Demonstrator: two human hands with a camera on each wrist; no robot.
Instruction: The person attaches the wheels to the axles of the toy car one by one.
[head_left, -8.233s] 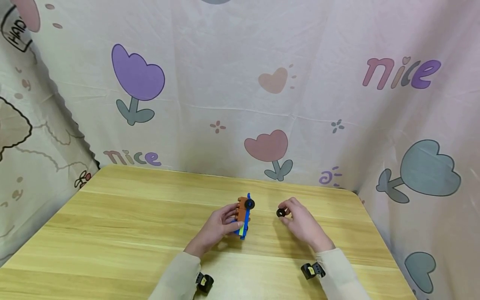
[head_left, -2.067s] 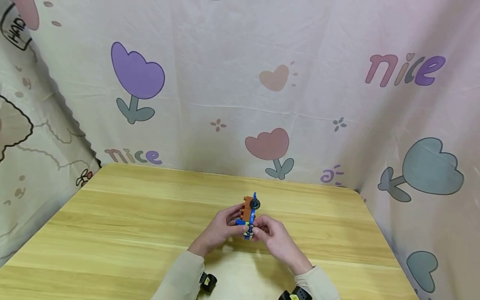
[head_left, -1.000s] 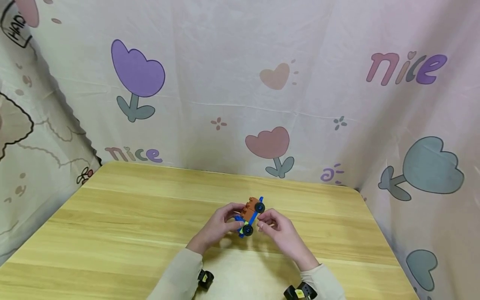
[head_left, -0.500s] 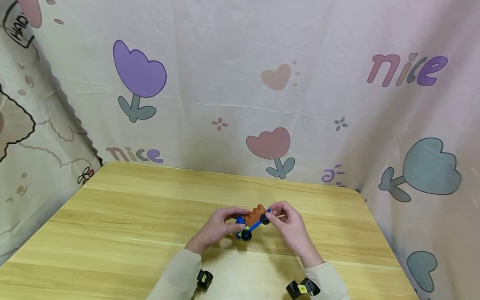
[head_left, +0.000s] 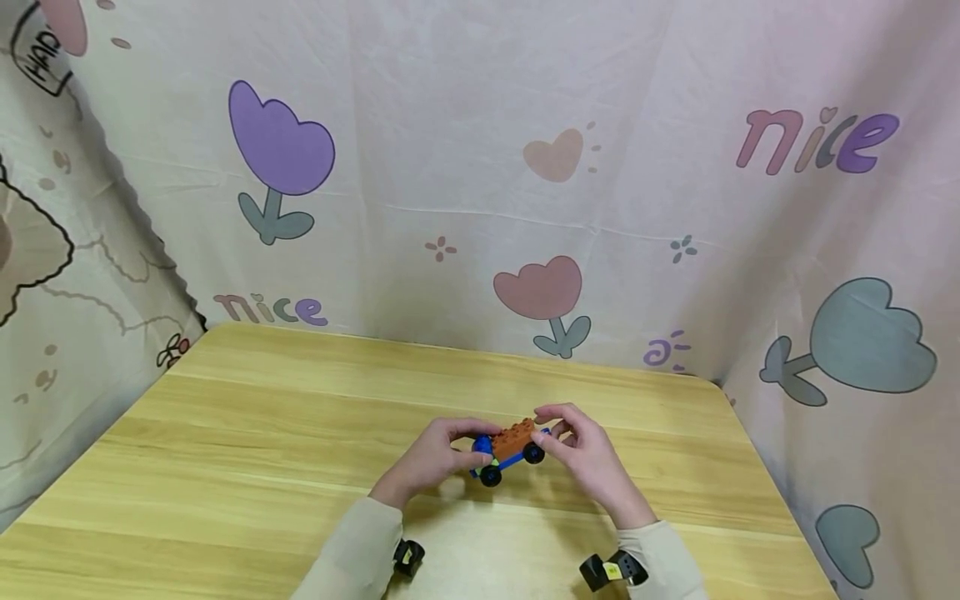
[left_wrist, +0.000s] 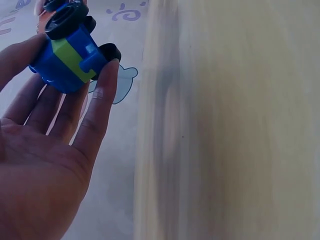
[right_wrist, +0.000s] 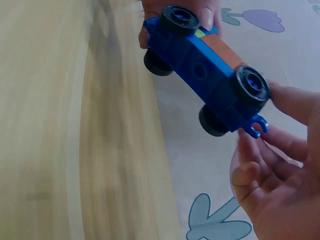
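Note:
A toy brick car with a blue chassis, an orange studded body, a lime-green strip and black wheels is held over the table, nearly level in the head view. My left hand grips its blue end, thumb on the near side and fingers behind. At the other end, my right hand pinches the car beside a wheel. The right wrist view shows the underside of the chassis, wheels at both ends, and a small blue hook by the right fingertips. In the left wrist view, fingers surround the blue end.
The wooden table spreads beneath both hands. Behind it hangs a pale curtain printed with flowers and words. Black wrist cameras sit at the left cuff and the right cuff.
Earlier my right hand held a loose black wheel apart from the car; that wheel is now on the car's left end. The car has turned from upright to nearly level, and my right hand grips its right end.

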